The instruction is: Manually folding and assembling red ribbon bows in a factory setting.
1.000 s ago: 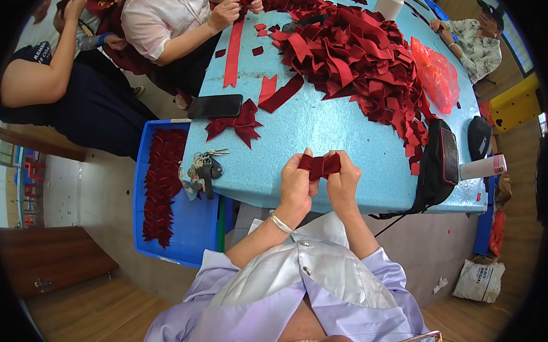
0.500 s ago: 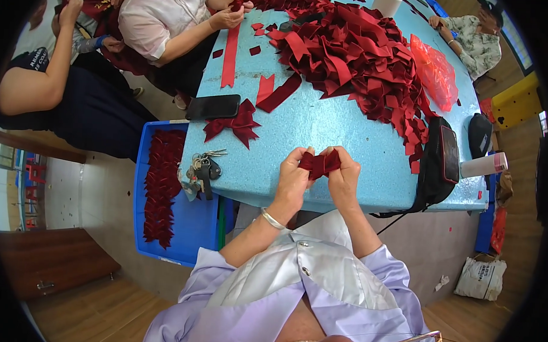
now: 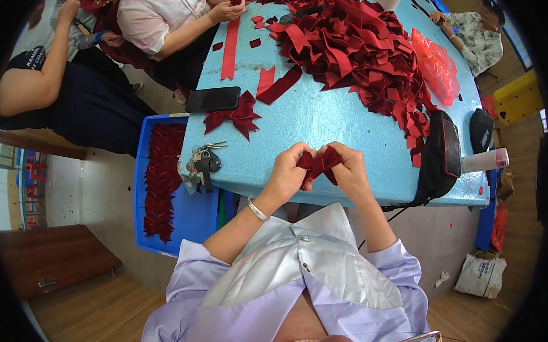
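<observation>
Your left hand (image 3: pixel 288 171) and right hand (image 3: pixel 348 170) both pinch the soft, light ribbon (image 3: pixel 318 163) above the surface (image 3: pixel 324 121); it looks floppy, so grip its folded centre.

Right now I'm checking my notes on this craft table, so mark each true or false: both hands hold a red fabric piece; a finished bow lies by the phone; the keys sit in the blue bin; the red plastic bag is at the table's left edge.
1. Both hands hold a red fabric piece. True: the left hand and right hand pinch the dark red fabric piece between them.
2. A finished bow lies by the phone. True: the red bow lies just beside the black phone.
3. The keys sit in the blue bin. False: the keys lie on the blue table; the blue bin holds red pieces.
4. The red plastic bag is at the left edge. False: the red plastic bag lies on the right side.
</observation>
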{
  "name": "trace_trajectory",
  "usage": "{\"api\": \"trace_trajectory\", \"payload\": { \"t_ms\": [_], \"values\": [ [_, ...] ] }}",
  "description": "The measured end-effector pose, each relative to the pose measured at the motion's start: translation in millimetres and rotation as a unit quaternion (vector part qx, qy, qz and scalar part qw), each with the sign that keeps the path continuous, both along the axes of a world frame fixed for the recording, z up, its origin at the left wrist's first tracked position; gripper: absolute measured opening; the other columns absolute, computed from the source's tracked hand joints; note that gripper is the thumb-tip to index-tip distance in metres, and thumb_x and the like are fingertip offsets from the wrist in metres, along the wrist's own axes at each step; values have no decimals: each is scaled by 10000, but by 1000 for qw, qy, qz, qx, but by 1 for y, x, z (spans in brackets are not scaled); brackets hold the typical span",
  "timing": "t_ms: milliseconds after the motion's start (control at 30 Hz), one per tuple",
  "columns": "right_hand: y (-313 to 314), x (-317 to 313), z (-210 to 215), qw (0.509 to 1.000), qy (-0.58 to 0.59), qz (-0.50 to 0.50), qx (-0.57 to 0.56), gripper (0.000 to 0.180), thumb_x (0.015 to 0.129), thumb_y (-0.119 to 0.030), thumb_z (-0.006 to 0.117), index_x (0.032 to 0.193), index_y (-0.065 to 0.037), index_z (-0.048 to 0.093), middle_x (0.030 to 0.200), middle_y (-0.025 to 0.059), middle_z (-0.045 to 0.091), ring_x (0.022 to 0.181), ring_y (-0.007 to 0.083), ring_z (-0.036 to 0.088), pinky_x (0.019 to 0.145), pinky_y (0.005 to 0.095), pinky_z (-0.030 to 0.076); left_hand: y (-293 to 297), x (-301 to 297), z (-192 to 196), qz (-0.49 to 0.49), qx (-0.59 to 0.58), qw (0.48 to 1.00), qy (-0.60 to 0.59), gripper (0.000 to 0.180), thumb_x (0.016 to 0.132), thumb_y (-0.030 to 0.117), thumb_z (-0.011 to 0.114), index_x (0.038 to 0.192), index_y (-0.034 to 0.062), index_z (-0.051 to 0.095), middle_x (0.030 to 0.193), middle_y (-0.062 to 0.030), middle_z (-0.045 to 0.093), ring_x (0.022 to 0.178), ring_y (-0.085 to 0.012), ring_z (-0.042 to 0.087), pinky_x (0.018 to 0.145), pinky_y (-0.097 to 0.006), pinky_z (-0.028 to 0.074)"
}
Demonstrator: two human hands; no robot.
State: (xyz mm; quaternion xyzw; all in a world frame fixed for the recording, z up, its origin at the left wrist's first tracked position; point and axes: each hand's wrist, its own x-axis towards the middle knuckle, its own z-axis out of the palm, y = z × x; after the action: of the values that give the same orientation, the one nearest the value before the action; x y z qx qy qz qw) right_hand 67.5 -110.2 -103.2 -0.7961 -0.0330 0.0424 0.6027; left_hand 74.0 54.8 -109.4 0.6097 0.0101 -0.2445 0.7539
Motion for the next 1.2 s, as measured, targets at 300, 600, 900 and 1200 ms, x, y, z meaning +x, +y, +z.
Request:
{"api": "trace_trajectory", "payload": {
  "t_ms": [300, 600, 900, 1200],
  "values": [
    [15, -6, 1, 993, -7, -76, 85, 150, 902, -89, 542, 845, 19, 628, 714, -15, 591, 626, 35, 478, 534, 208, 381, -19, -7, -5, 130, -8, 991, -21, 90, 882, -35, 473, 908, 42, 510, 736, -23, 561, 571, -63, 483, 496, -216, 421],
    [29, -6, -13, 980, -14, -159, 119, 168, 906, -92, 555, 838, 30, 649, 689, 6, 613, 626, 52, 487, 540, 227, 410, -33, -3, -31, 286, 37, 939, -190, 85, 906, 61, 600, 931, 39, 523, 775, 15, 542, 657, -27, 457, 585, -188, 414],
    [37, -5, -22, 971, -48, -180, 146, 211, 960, -144, 527, 838, 11, 602, 654, -10, 566, 598, 36, 455, 507, 217, 380, -33, 1, -21, 290, -91, 948, -90, 145, 903, 132, 652, 942, 67, 527, 718, 37, 556, 616, -16, 472, 537, -181, 406],
    [41, -6, -13, 964, -54, -190, 181, 256, 979, -174, 497, 781, -26, 560, 620, -32, 508, 539, 20, 414, 446, 216, 311, -34, -4, -4, 283, -134, 948, 65, 199, 924, 257, 638, 965, 119, 500, 659, 41, 554, 492, -19, 442, 387, -184, 295]
  ]
}}
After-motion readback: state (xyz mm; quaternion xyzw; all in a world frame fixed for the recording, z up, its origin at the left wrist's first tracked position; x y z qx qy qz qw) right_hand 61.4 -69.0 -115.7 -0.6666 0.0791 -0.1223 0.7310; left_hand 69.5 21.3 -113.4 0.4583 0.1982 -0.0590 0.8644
